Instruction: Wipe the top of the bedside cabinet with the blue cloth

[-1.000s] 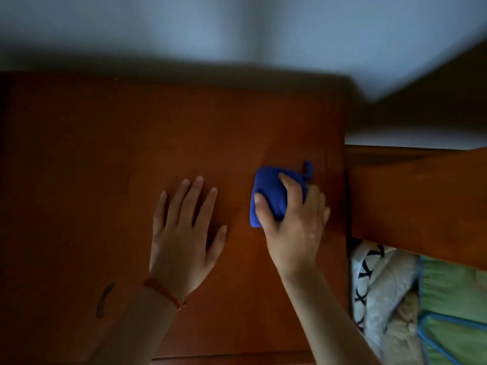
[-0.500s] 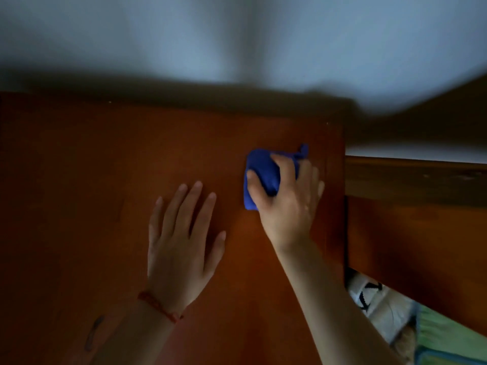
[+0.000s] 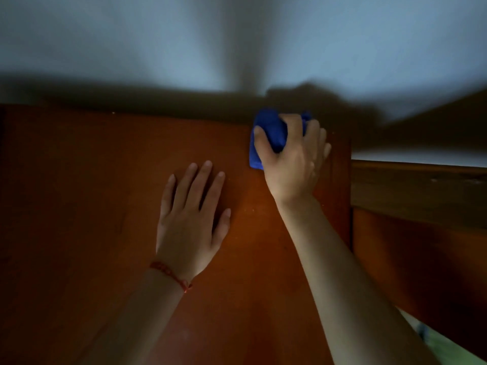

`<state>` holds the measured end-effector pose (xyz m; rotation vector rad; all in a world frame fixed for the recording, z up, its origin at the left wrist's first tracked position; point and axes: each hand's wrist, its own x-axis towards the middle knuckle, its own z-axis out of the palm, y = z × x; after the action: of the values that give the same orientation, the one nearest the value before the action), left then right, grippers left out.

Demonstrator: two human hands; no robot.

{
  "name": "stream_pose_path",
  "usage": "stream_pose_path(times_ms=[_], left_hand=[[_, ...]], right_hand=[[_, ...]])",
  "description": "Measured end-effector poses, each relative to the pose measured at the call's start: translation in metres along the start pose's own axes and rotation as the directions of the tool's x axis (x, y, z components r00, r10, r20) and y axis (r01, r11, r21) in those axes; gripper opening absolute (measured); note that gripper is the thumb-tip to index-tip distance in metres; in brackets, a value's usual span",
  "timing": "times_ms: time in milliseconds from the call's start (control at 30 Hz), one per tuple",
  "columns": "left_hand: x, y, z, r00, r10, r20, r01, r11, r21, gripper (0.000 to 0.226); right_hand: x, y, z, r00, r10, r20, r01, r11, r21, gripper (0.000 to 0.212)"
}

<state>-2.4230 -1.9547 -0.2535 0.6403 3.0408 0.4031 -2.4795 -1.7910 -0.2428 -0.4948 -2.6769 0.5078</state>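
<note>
Since the previous frames the right hand (image 3: 291, 159) has pushed the bunched blue cloth (image 3: 268, 135) to the far right corner of the cabinet top (image 3: 87, 201); fingers curl around it. One left hand (image 3: 188, 222) lies flat, fingers slightly spread. Smooth reddish wood; one red bracelet (image 3: 171, 275).

Right hand on the blue cloth, far corner of the cabinet top

Right hand (image 3: 292, 159) grips the bunched blue cloth (image 3: 268, 133) at one o'clock, hard by the cabinet top's (image 3: 92, 193) back edge near the wall (image 3: 158, 43). Left hand (image 3: 191, 219) lies flat, fingers spread, at centre, a red bracelet (image 3: 171, 275) on its wrist; wooden bed frame (image 3: 421, 206) at three o'clock.
</note>
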Motion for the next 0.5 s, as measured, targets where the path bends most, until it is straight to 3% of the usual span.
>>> stream_pose_path(times_ms=[133,300,433,500], left_hand=[[-0.001,-0.001,0.000,1.000,0.004,-0.009,-0.004,1.000,-0.017,0.052],[0.001,-0.001,-0.001,1.000,-0.003,0.011,0.003,1.000,-0.010,0.052],[0.000,-0.002,-0.004,1.000,0.014,0.000,-0.014,0.999,-0.047,0.052],[-0.001,-0.007,-0.007,1.000,0.024,-0.020,-0.025,0.998,-0.065,0.051]], right_hand=[[-0.002,0.012,-0.005,1.000,-0.008,0.014,0.009,0.999,-0.040,0.046],[-0.006,0.007,-0.006,0.988,0.151,-0.036,-0.152,0.988,-0.028,0.043],[-0.010,-0.014,0.001,0.999,-0.013,0.049,0.015,0.999,-0.044,0.044],[-0.009,-0.002,-0.005,0.998,-0.021,0.055,0.025,0.997,-0.068,0.046]])
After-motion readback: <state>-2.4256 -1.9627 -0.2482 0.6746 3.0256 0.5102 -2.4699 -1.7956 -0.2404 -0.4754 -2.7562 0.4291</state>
